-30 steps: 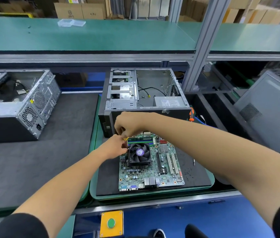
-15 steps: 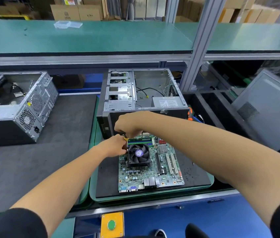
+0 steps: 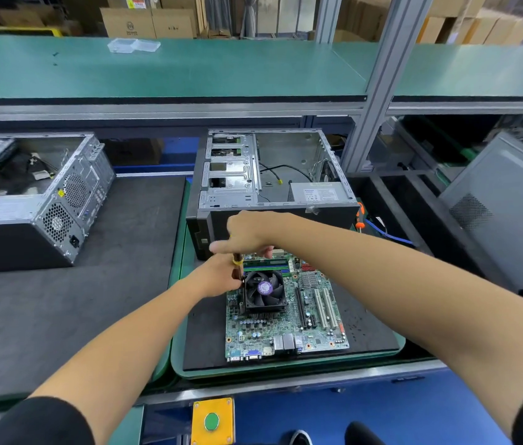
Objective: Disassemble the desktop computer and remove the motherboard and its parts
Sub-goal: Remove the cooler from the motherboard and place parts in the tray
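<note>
The motherboard (image 3: 286,313) is laid flat on a black mat (image 3: 366,335), at 6 o'clock from the opened case (image 3: 270,175). A screwdriver (image 3: 237,264) is gripped by the right hand (image 3: 247,232) at the fan's (image 3: 264,289) 10 o'clock corner; its shaft is pinched by the left hand (image 3: 215,277).

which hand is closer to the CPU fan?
Left. The left hand sits against the CPU fan's left edge, steadying a screwdriver. The right hand is above and behind the fan, gripping the screwdriver's top.
</note>
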### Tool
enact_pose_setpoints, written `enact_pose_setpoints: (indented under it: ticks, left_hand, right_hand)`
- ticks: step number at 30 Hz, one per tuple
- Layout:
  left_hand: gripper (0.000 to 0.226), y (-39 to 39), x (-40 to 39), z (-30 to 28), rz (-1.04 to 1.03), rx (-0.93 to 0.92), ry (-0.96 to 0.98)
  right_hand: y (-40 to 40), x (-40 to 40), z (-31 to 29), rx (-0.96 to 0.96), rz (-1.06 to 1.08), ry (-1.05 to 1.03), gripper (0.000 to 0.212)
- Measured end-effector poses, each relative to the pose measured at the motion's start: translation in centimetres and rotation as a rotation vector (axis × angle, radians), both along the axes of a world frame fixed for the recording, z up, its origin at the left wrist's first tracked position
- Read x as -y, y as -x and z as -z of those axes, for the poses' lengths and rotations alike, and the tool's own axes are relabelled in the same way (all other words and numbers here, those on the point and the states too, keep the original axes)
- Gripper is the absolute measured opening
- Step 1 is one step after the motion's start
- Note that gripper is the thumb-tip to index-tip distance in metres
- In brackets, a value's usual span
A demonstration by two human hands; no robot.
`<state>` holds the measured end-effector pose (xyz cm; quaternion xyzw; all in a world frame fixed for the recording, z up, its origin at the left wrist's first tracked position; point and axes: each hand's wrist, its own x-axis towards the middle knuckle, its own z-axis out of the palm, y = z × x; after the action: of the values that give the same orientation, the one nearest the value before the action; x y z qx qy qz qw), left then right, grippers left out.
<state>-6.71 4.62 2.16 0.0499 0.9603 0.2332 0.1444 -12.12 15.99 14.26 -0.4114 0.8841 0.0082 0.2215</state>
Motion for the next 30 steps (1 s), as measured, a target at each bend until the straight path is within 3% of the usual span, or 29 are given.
enact_pose_setpoints:
  ticks: [2,5,11,14,16,19,23,25,28,30]
  left_hand:
    - [0.014,0.0,0.1,0.0,0.003,-0.022,0.039]
    - [0.027,0.0,0.1,0.2,0.001,-0.024,0.091]
    - [0.019,-0.3,0.3,0.4,0.066,-0.073,0.063]
    - [0.02,-0.6,0.3,0.6,0.061,-0.066,0.067]
    - [0.034,-0.8,0.2,0.8,0.024,-0.058,0.06]
    - [0.035,-0.8,0.1,0.6,-0.008,-0.068,0.046]
    - [0.021,-0.4,-0.2,-0.2,0.056,-0.043,0.123]
    - [0.028,-0.2,-0.3,-0.3,0.074,-0.049,0.121]
    - [0.031,-0.1,-0.3,-0.2,0.061,-0.044,0.119]
    - [0.033,0.0,-0.2,-0.2,0.056,-0.04,0.121]
  right_hand:
    - [0.1,-0.1,-0.3,0.024,0.024,-0.034,0.05]
    - [0.1,0.0,-0.6,0.018,-0.109,-0.119,0.04]
    - [-1.0,0.8,-0.4,-0.303,-0.464,-0.135,0.037]
    - [-1.0,1.0,0.1,-0.36,-0.537,-0.117,0.028]
    - [-0.6,0.8,-0.1,-0.284,-0.519,-0.077,0.02]
    - [-0.3,0.3,-0.3,-0.132,-0.421,-0.027,0.018]
    - [-0.5,0.3,-0.2,0.07,-0.055,0.097,0.022]
    - [-0.7,0.3,-0.1,0.14,0.121,0.143,0.026]
    - [-1.2,0.2,0.4,0.068,0.271,0.094,0.035]
    - [-1.3,0.2,0.3,-0.011,0.245,-0.049,0.037]
